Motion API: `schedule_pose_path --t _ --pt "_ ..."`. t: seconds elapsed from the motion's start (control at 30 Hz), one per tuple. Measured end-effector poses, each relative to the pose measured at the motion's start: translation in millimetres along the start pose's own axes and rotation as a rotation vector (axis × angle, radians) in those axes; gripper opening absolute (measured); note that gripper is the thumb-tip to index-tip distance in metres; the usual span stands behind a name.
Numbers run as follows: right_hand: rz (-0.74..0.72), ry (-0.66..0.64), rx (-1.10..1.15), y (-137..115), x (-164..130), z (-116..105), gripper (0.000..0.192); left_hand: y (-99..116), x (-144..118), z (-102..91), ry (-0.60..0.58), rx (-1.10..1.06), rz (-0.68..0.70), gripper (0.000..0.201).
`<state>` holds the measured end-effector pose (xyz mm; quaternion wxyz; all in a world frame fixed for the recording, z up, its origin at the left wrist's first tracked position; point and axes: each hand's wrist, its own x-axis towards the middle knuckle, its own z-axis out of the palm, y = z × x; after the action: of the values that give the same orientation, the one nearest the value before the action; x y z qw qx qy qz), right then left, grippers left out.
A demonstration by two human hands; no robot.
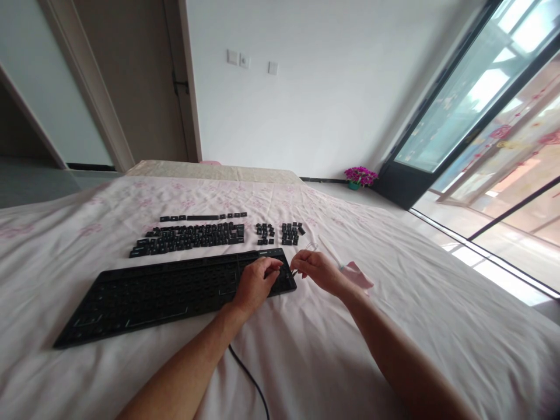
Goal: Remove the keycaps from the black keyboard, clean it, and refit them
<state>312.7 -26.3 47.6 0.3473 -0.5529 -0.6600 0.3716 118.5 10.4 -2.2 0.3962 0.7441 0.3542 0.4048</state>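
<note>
Keyboard (pixel 175 291), black, lay aslant on the pale sheet (pixel 332 356), its right end at the 2 hands. Left hand (pixel 257 280) curled over that end, fingertips drawn together; could not tell whether they gripped anything. Right hand (pixel 317 267), just beside the right edge, pinched a thin tool (pixel 294 273). Loose keycaps (pixel 192 236) sat grouped on the far side, 1 long bar in the farthest row. Pink cloth (pixel 357 275) lay farther right; black cord (pixel 249 374) ran near.
</note>
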Motion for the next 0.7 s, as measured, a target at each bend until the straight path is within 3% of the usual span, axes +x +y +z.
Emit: schedule_pose_path --t 0.13,0.27,0.37,0.53,0.7 --pt "-0.002 0.003 -0.022 2.4 -4.0 2.6 0.024 2.4 -0.8 -0.2 -0.049 0.071 0.032 0.026" --pt "-0.047 0.029 -0.071 2.7 -7.0 4.0 0.024 4.9 3.5 2.6 -0.186 0.269 0.097 0.034" --pt "-0.113 0.049 -0.13 1.2 -7.5 5.1 0.02 3.8 11.6 5.7 -0.26 0.401 0.169 0.029" --pt "-0.247 0.029 -0.221 1.0 -5.7 9.6 0.021 -4.0 24.0 9.9 -0.294 0.464 0.2 0.017" --pt "-0.323 0.01 -0.241 2.3 -6.3 13.8 0.022 -7.9 25.8 11.6 -0.287 0.419 0.199 0.017"
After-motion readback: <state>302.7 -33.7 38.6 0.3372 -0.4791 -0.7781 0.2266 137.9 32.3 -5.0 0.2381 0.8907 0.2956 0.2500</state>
